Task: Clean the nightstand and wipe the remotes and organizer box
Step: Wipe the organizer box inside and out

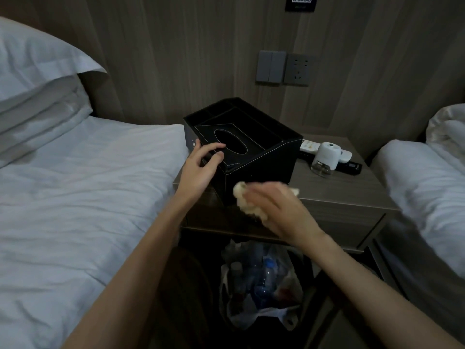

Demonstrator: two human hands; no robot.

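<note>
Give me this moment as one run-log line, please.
step: wiping box | left hand: holds box corner | right hand: holds cloth against box front | remotes: lying on nightstand beside box

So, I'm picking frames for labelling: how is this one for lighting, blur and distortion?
Head view: dim light, the organizer box showing little detail; right hand and cloth motion-blurred, left hand on the box fairly sharp; wide-angle distortion tilts the wall panels near the edges.
</note>
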